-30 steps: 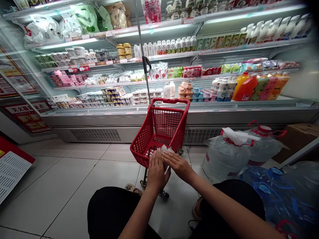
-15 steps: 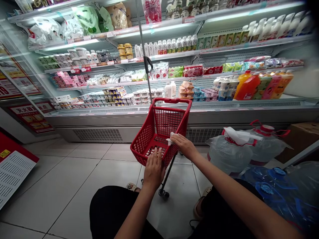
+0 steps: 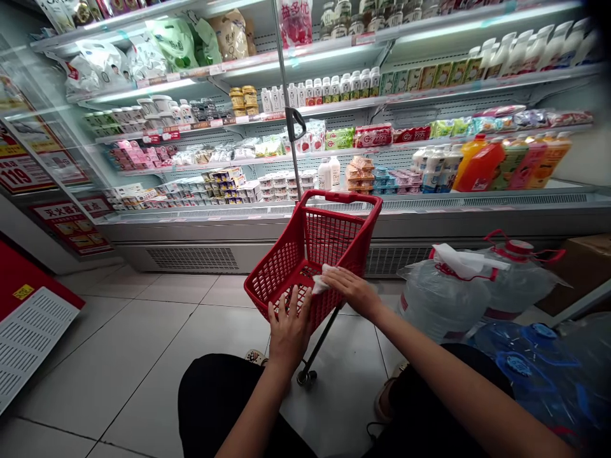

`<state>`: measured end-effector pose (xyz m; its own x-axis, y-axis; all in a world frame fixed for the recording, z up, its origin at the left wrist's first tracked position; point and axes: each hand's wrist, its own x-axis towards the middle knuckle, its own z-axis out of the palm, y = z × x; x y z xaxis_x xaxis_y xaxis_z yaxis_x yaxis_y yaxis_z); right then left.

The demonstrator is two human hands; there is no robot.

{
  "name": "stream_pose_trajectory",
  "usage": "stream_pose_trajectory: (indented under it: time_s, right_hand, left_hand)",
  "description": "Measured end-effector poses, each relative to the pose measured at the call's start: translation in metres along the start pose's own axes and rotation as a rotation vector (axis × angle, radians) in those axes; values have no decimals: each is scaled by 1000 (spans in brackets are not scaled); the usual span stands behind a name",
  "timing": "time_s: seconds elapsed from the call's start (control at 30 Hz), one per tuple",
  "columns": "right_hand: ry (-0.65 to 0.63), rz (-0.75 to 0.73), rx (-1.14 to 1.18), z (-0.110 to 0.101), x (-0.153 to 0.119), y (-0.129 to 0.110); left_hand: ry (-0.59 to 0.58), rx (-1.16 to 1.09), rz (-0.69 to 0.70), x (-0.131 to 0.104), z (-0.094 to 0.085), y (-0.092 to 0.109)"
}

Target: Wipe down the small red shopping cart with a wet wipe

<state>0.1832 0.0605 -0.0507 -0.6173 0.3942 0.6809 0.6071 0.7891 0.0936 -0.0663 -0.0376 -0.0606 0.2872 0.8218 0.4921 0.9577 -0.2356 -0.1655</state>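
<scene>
In front of my knees stands a red plastic shopping cart (image 3: 274, 275) with a latticed basket, its push handle toward the fridge. My left hand (image 3: 288, 327) rests on the basket's near side with its fingers spread, holding nothing. My right hand (image 3: 351, 289) is closed on a white tissue (image 3: 321, 285) at the basket's right rim, and part of the tissue hangs over the inner side. The fingertips under the tissue are hidden.
An open display fridge (image 3: 334, 222) with several shelves of dairy and drinks runs across the back. Large clear water jugs (image 3: 442, 296) and blue-capped bottles (image 3: 525, 362) stand at my right beside a cardboard box (image 3: 582, 261). A red-and-white unit (image 3: 33, 331) is at the left.
The cart has turned a little, its near end swinging left. My left hand's fingers have spread apart. My right hand has shifted slightly with the tissue along the rim.
</scene>
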Motion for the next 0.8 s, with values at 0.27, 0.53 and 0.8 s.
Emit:
stream_pose_trajectory:
  time_s: [0.27,0.53,0.8]
  right_hand:
    - [6,161,-84,6,1,16]
    - [-12,60,-17,17,11,-30]
    - [-65,133,-97,-10,6,43]
  left_hand:
    - [24,-53,6,8,2,-18]
    - [63,-142,3,30,7,20]
    - [97,-204,116,21,5,-4]
